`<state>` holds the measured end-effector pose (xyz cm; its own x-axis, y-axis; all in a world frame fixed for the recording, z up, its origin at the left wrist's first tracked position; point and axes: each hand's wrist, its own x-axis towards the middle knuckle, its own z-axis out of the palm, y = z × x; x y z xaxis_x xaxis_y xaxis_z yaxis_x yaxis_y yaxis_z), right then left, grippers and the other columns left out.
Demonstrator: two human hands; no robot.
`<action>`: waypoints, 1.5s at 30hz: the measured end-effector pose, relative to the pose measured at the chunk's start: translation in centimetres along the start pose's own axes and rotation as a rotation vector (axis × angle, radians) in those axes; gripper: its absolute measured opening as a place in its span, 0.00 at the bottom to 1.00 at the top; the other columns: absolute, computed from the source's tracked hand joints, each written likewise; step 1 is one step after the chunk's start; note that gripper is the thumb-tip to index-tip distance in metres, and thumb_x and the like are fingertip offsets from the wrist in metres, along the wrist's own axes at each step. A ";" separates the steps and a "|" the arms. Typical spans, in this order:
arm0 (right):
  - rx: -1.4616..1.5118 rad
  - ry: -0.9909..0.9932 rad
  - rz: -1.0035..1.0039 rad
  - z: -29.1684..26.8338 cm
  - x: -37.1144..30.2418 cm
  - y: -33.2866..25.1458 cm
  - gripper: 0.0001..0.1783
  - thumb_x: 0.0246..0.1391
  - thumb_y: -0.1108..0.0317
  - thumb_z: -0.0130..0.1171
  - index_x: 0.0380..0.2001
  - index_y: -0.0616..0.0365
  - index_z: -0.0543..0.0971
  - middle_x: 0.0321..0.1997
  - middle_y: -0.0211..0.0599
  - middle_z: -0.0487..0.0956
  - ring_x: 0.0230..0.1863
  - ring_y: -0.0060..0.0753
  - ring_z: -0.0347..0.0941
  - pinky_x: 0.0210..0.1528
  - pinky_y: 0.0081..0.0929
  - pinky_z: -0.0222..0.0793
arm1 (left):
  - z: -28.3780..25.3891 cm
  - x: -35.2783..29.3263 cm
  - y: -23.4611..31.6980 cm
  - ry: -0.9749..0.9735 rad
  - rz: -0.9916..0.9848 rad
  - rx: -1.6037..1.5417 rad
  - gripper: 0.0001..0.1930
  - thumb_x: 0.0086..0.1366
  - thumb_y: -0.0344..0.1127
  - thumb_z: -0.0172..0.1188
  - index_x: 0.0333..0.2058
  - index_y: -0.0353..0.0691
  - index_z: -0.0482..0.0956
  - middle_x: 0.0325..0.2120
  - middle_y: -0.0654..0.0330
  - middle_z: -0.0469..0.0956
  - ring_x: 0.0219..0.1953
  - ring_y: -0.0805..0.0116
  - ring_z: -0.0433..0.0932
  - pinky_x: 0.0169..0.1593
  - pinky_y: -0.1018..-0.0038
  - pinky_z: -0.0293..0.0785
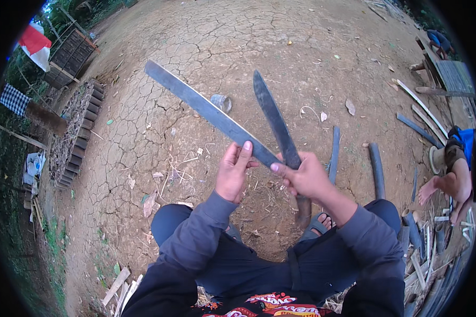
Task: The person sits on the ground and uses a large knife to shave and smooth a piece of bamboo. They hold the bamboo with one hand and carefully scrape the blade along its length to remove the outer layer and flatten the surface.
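A long flat strip of dark grey bamboo (198, 104) slants from the upper left down to my hands, one pale edge showing. My left hand (232, 177) pinches it near its lower part, thumb lying on the flat face. With my right hand (309, 177) I grip a machete (274, 113), its dark blade pointing up and away and its wooden handle (303, 211) coming out below the fist. The right thumb also presses on the near end of the strip. The blade stands apart from most of the strip, crossing close to it only at the right hand.
Beyond the strip a small cylindrical container (221, 102) lies on cracked soil. Bamboo lengths (377, 170) are on the right, near another person's bare leg (452, 187). A wooden bench (452, 76) stands far right. A bamboo-edged bed (82, 132) runs along the left.
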<state>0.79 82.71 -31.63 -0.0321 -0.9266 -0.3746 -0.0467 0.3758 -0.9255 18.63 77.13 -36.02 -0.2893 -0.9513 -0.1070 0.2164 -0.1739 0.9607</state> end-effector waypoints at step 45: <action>-1.084 0.368 -0.739 -2.3 1.3 -0.9 0.40 0.54 0.27 0.47 0.17 0.56 0.77 0.13 0.41 0.75 0.16 0.41 0.77 0.17 0.36 0.71 | 3.4 -5.5 -2.7 -0.074 0.069 0.665 0.19 0.75 0.46 0.44 0.31 0.36 0.71 0.16 0.61 0.66 0.18 0.70 0.66 0.24 0.70 0.62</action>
<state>-1.54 81.23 -31.13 0.0880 -0.9213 0.3787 -0.9171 -0.2234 -0.3303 16.45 83.68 -37.12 -0.3640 -0.9303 -0.0448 -0.3770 0.1032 0.9204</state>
